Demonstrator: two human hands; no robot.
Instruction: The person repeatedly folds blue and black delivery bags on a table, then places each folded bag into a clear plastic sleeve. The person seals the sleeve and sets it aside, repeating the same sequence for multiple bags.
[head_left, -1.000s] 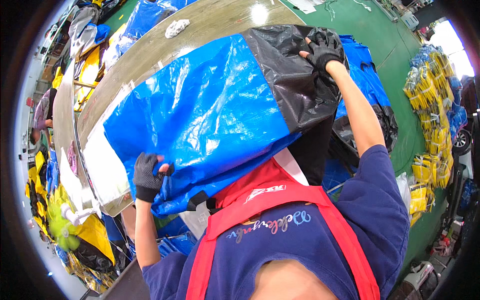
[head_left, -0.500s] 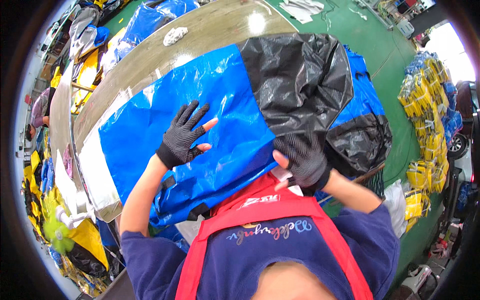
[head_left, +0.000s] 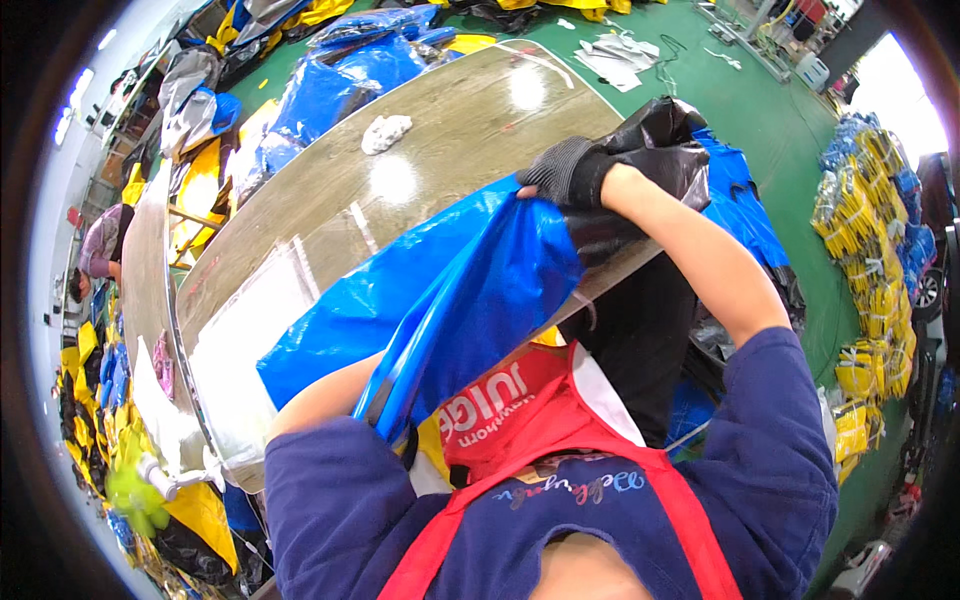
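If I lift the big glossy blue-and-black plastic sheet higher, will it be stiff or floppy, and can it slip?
The blue-and-black sheet is probably floppy: it falls in long folds below the black-gloved right hand. It may slide easily, because its surface looks shiny and smooth. It is likely light for its size, as it looks thin.

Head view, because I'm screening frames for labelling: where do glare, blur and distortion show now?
Head view, centre: white glare spots on the tabletop, paler sheen on the blue sheet; head view, lower left: green fan blurred; head view, upper right: bright opening washed out; head view, rim: tabletop edges bowed, corners black.
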